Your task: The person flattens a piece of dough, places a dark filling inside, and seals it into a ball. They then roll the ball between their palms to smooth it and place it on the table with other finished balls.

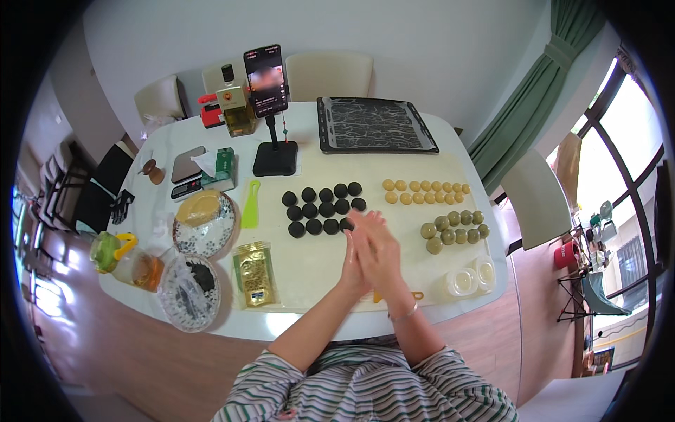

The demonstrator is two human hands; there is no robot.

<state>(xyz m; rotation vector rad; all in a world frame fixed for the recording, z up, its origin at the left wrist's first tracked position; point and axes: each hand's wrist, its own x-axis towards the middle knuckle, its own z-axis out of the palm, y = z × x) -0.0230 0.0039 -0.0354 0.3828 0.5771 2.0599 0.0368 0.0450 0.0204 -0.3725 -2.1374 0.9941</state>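
Note:
My left hand point(354, 266) and my right hand point(377, 245) are pressed palm to palm over the pale mat point(316, 269); whether anything lies between them is hidden. Just beyond them, rows of black dough balls point(326, 210) sit on the mat. Small yellow balls point(418, 198) stand in two rows at the right, with larger olive-green balls point(448, 236) nearer me. A lime-green plastic scraper point(251, 205) lies left of the black balls. Partly under my right wrist is an orange-handled tool point(417, 295). A gold foil packet point(257, 275) rests at the mat's left.
A black baking tray point(377, 125) is at the back, beside a phone on a stand point(275, 158). Left are a bottle point(237, 108), a kitchen scale point(187, 164), tissues point(225, 169), a plate with yellow dough point(198, 208), a bowl of dark dough point(203, 277) and a jug point(138, 271). Plastic cups point(461, 282) stand right.

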